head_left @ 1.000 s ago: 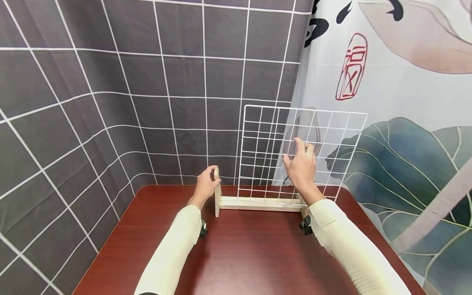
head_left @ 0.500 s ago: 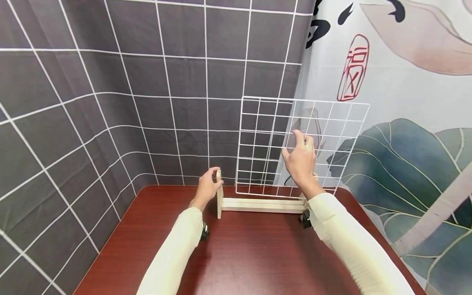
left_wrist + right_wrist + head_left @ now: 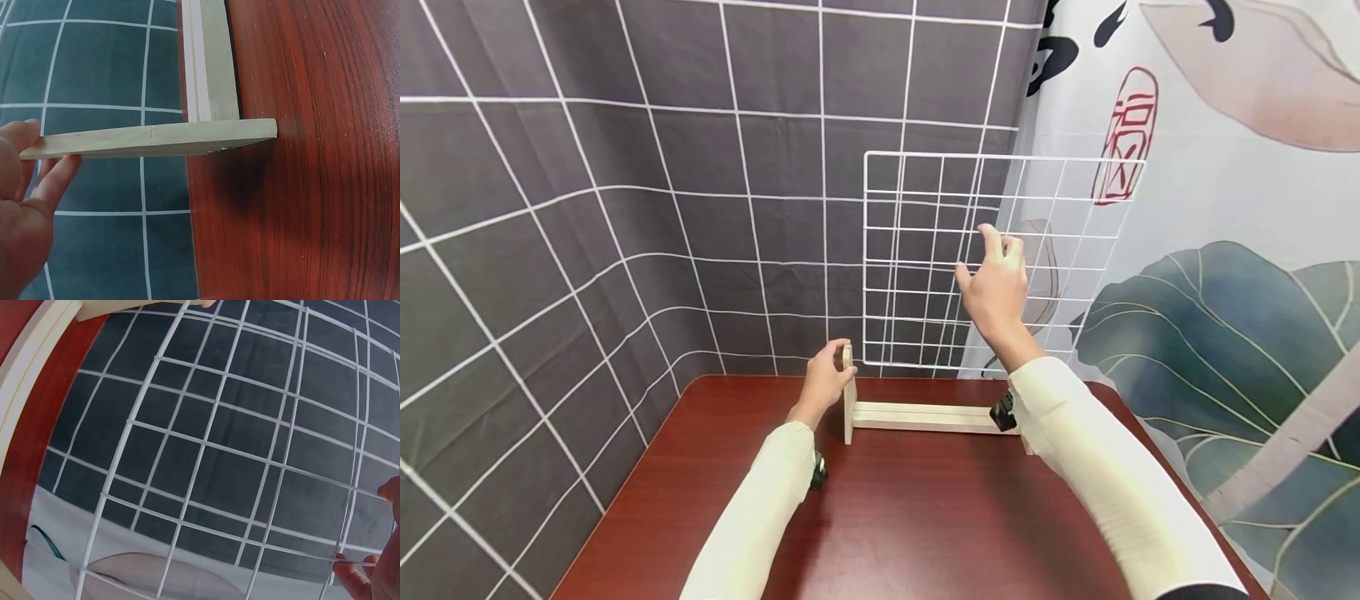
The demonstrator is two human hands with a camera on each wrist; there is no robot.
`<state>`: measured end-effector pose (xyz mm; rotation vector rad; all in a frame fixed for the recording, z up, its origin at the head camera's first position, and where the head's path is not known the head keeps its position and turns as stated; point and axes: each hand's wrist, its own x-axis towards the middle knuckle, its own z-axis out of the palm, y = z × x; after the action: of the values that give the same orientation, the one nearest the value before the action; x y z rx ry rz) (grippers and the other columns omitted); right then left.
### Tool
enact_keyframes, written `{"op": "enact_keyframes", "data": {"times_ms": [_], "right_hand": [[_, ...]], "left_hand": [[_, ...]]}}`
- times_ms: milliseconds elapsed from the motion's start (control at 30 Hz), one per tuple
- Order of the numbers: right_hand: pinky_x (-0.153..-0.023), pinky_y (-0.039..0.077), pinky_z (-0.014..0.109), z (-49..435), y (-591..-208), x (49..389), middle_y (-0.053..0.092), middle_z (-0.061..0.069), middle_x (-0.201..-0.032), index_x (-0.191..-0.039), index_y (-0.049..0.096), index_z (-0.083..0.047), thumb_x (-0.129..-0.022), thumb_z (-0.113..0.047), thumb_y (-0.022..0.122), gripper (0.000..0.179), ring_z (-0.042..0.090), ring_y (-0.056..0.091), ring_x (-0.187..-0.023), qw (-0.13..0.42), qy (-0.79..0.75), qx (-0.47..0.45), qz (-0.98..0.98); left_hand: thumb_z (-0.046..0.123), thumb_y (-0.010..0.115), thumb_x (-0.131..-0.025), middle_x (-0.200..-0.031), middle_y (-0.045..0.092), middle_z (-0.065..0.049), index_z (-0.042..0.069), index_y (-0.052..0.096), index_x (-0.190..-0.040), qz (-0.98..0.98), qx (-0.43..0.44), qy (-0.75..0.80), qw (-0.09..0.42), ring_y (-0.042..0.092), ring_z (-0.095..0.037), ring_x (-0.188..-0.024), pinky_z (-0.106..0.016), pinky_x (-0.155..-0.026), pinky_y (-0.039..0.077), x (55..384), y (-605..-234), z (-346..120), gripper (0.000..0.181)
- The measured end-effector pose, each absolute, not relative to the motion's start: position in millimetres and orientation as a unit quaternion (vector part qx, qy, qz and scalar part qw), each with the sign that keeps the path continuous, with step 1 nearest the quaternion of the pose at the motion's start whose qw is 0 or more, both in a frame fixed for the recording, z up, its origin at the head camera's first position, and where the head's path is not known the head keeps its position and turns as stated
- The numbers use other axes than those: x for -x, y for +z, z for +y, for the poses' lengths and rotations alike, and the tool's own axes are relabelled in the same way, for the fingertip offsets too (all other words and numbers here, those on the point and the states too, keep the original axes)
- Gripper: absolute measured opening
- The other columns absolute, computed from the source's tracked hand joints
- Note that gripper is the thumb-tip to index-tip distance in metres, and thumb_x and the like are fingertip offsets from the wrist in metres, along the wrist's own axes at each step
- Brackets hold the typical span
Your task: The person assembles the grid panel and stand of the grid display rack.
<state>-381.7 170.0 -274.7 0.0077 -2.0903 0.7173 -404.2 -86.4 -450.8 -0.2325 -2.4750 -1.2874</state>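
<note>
My left hand (image 3: 822, 381) pinches the top of an upright wooden end board (image 3: 848, 408) of a pale stand. In the left wrist view, thumb and fingers lie on either face of this end board (image 3: 150, 136), which meets a wooden crossbar (image 3: 220, 75). A groove runs along the crossbar (image 3: 917, 415) in the head view. My right hand (image 3: 997, 287) holds a white wire grid panel (image 3: 925, 154) raised above the stand. In the right wrist view, fingertips (image 3: 353, 578) grip the panel's wires. My right sleeve hides most of the stand's right end.
The stand rests near the back of a red-brown wooden table (image 3: 910, 517). Behind the table hangs a dark grey curtain (image 3: 685, 150) with white lines. At the right hangs a white curtain (image 3: 1045, 133) with a painted lotus leaf.
My right hand has lifted the wire grid panel up from the crossbar and slightly to the left. My left hand stays at the end board.
</note>
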Motion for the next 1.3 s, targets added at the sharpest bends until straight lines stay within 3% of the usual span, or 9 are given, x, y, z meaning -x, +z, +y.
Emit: {"op": "enact_keyframes", "data": {"times_ms": [433, 900, 1300], "right_hand": [[-0.087, 0.054, 0.057, 146.6, -256.8, 392.0, 0.052, 0.019, -0.127, -0.141, 0.052, -0.023, -0.086, -0.025, 0.078, 0.061, 0.041, 0.059, -0.112, 0.447, 0.296, -0.005, -0.844], [-0.085, 0.055, 0.057, 147.7, -270.6, 399.0, 0.054, 0.019, -0.126, -0.138, 0.054, -0.021, -0.084, -0.023, 0.080, 0.060, 0.042, 0.060, -0.110, 0.466, 0.293, 0.000, -0.835], [-0.086, 0.054, 0.058, 144.6, -290.8, 402.6, 0.053, 0.020, -0.125, -0.137, 0.055, -0.020, -0.083, -0.022, 0.080, 0.059, 0.042, 0.060, -0.109, 0.450, 0.294, 0.000, -0.843]], "left_hand": [[0.003, 0.077, -0.086, -0.117, 0.072, -0.018, 0.005, 0.058, -0.137, -0.870, 0.091, -0.454, 0.173, 0.070, -0.031, -0.108, -0.045, -0.097, 0.056, 405.2, -447.5, -83.4, 0.054], [0.003, 0.076, -0.087, -0.115, 0.072, -0.017, 0.006, 0.059, -0.137, -0.868, 0.093, -0.457, 0.170, 0.070, -0.030, -0.103, -0.044, -0.093, 0.058, 408.0, -450.0, -84.5, 0.053], [0.003, 0.077, -0.086, -0.114, 0.072, -0.016, 0.005, 0.059, -0.136, -0.870, 0.093, -0.453, 0.171, 0.071, -0.029, -0.104, -0.044, -0.092, 0.058, 405.4, -450.9, -88.1, 0.052]]}}
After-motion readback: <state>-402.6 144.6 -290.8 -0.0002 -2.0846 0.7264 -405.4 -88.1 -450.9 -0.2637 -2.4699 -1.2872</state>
